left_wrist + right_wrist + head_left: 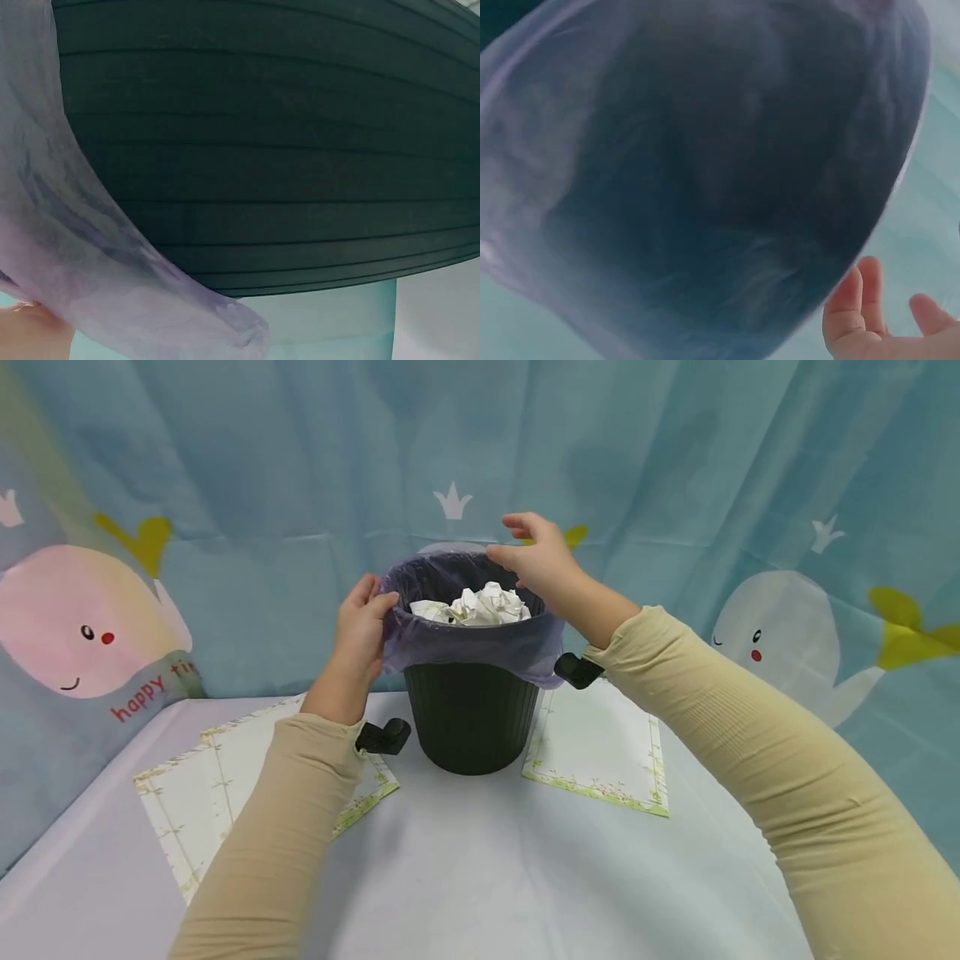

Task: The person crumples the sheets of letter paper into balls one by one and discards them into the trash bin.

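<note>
A dark ribbed trash can (472,718) (285,150) stands upright on the table, lined with a translucent purple trash bag (461,647) (97,255) (705,187) folded down over its rim. Crumpled white paper (491,606) lies inside near the top. At the left rim, my left hand (358,631) (30,334) pinches the bag between thumb and fingers. My right hand (546,560) (889,322) is raised at the right rear of the rim, fingers spread and thumb apart, holding nothing. In the right wrist view its fingertips overlap the bag's edge.
Printed sheets of paper with floral borders (255,743) lie overlapping on the table (465,860) left of the can. Another such sheet (596,743) lies to the right. A blue curtain with cartoon whales (300,460) hangs close behind.
</note>
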A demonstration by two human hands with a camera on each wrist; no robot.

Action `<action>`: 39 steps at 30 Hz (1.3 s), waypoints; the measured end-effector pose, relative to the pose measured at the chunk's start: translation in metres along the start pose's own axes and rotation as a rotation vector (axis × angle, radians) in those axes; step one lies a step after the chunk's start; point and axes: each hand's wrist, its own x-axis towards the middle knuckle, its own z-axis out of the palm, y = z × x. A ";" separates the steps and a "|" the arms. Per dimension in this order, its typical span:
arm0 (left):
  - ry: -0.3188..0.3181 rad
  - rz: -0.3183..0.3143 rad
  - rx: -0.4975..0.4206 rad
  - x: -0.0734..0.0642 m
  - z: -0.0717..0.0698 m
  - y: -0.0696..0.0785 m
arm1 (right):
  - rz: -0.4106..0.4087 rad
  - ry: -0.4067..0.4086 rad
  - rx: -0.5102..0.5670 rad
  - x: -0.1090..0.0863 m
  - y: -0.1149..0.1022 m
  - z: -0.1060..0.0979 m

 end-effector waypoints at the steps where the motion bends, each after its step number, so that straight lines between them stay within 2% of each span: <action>1: -0.001 -0.008 0.005 0.000 -0.001 0.001 | -0.005 0.002 -0.001 -0.001 0.002 -0.001; 5: 0.024 -0.022 0.034 -0.001 -0.005 0.003 | -0.028 0.011 -0.004 -0.005 0.009 -0.007; 12: 0.130 0.015 0.196 -0.007 -0.008 0.005 | -0.054 0.057 -0.053 -0.017 0.022 -0.028; 17: 0.162 0.131 0.258 -0.016 -0.013 0.001 | -0.035 0.068 -0.069 -0.029 0.038 -0.048; 22: 0.191 0.254 0.244 -0.031 -0.024 -0.005 | -0.024 0.045 -0.130 -0.041 0.060 -0.067; 26: 0.191 0.327 0.207 -0.049 -0.036 -0.014 | -0.007 -0.012 -0.173 -0.048 0.084 -0.082; 30: 0.149 0.401 0.129 -0.067 -0.052 -0.027 | -0.006 -0.105 -0.224 -0.055 0.116 -0.093; 33: 0.074 0.494 0.073 -0.079 -0.064 -0.039 | 0.011 -0.187 -0.269 -0.059 0.142 -0.099; 35: -0.014 0.583 0.075 -0.087 -0.071 -0.049 | 0.031 -0.239 -0.292 -0.062 0.162 -0.102; 37: -0.140 0.680 0.092 -0.095 -0.077 -0.058 | 0.053 -0.285 -0.310 -0.064 0.182 -0.103; 39: -0.274 0.757 0.159 -0.103 -0.081 -0.068 | 0.078 -0.326 -0.324 -0.067 0.203 -0.104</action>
